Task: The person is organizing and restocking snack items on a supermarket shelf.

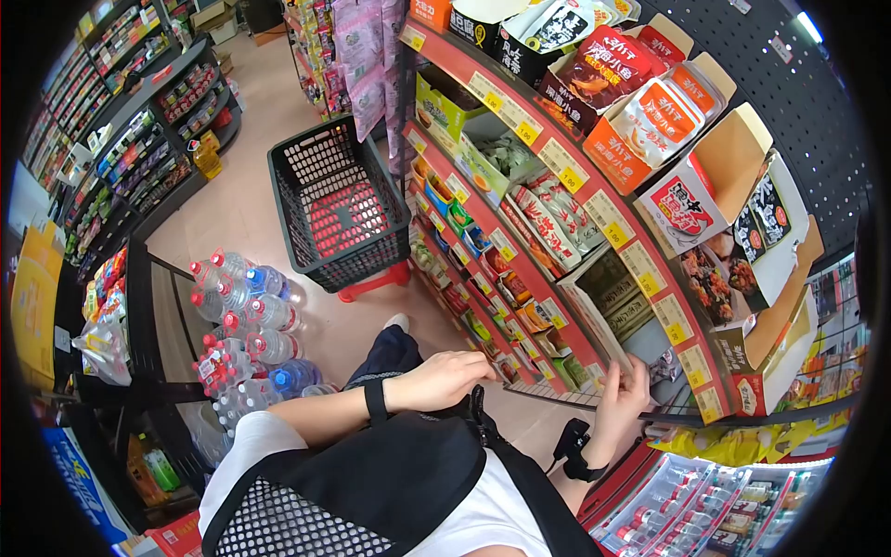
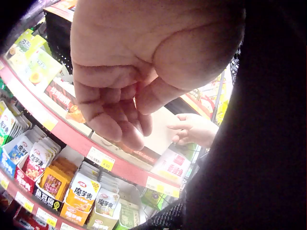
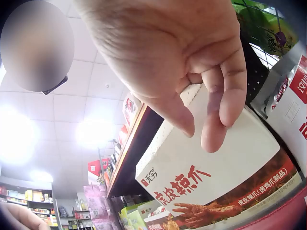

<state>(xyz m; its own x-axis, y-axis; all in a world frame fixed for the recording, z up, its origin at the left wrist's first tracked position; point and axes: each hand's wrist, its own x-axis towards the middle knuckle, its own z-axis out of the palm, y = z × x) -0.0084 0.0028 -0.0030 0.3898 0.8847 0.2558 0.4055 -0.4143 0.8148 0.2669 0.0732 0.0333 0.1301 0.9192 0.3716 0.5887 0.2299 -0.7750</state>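
Note:
In the head view my right hand [image 1: 624, 395] is at the near end of a cardboard snack box's raised front panel [image 1: 597, 325]. Dark packets [image 1: 617, 286] lie inside that box. The right wrist view shows the box's white face [image 3: 249, 158] with red lettering and a picture of chicken feet. There the thumb and fingers are parted before the panel, with only the panel showing between them. My left hand [image 1: 444, 379] hangs in front of my body, left of the shelf. Its fingers [image 2: 105, 127] curl loosely around nothing in the left wrist view.
Tilted shelves with red price rails [image 1: 557, 167] carry several opened snack boxes [image 1: 682, 204]. Behind my left arm stand a black shopping basket [image 1: 339, 213] on a red base and packs of water bottles [image 1: 246, 306]. A drinks display [image 1: 687, 511] is at lower right.

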